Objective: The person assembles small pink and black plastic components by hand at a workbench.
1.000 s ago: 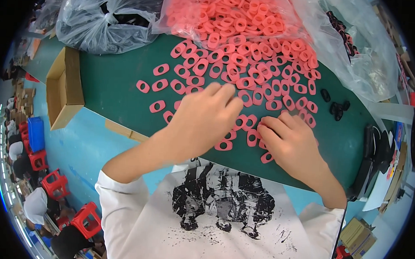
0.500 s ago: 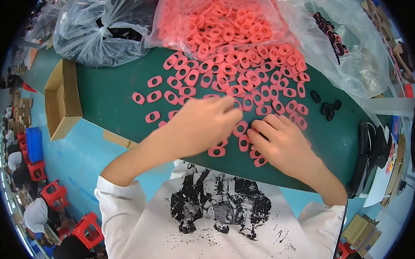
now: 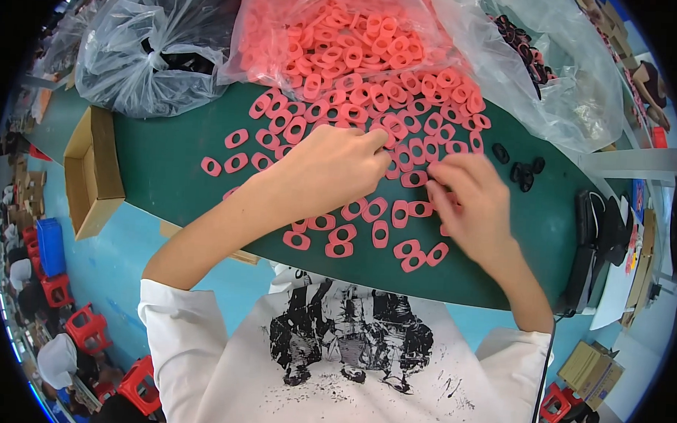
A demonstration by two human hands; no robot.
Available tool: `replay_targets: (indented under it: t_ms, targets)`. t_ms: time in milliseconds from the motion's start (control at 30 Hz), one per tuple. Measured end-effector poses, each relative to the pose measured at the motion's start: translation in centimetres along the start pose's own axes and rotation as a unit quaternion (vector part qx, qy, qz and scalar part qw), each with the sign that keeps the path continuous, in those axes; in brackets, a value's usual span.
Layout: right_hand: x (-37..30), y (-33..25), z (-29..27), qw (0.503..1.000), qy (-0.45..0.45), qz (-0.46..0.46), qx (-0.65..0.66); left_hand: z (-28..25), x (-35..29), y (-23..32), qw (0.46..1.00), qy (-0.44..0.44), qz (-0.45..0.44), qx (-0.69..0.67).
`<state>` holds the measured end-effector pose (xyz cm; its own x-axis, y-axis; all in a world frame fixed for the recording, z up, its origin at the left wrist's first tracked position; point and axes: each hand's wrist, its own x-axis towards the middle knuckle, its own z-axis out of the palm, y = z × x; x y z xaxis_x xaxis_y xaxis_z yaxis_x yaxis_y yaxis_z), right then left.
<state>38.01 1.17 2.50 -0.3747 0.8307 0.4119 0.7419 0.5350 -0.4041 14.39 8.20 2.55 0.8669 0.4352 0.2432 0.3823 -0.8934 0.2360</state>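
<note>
Many flat pink oval rings (image 3: 379, 234) lie scattered over the green table, each with one hole. My left hand (image 3: 340, 163) reaches over the middle of them, its fingers curled together at the far edge of the spread; what they hold, if anything, is hidden. To its right, my right hand (image 3: 473, 205) is bent, with thumb and forefinger close together beside a pink ring (image 3: 414, 178). A small dark spot shows at those fingertips, too small to name. Several rings lie nearer to me, below both hands.
An open clear bag of pink rings (image 3: 352, 40) spills onto the table's far side. A knotted clear bag (image 3: 153, 63) stands left, another bag with dark parts (image 3: 573, 100) right. Several black pieces (image 3: 526, 173) lie at the right. A cardboard box (image 3: 94, 173) sits at the left edge.
My left hand has shifted slightly up and farther over the rings. My right hand has lifted away from the near rings and moved up and right, uncovering several of them.
</note>
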Motion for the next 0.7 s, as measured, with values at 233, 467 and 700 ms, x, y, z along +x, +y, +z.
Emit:
replay_targets:
  t_ms: [233,467,700]
  targets:
    - [0.1,2.6,-0.5,0.994,-0.091,0.049,0.034,1.0,0.3,-0.2,1.000,0.005,-0.013,-0.022]
    - [0.9,1.3,-1.1,0.974,-0.111,0.163,0.108,1.2,-0.5,-0.3,0.997,0.059,-0.056,-0.014]
    - [0.0,2.8,0.2,0.999,-0.044,-0.022,0.012,0.2,-0.8,-0.5,0.985,0.111,-0.113,-0.071]
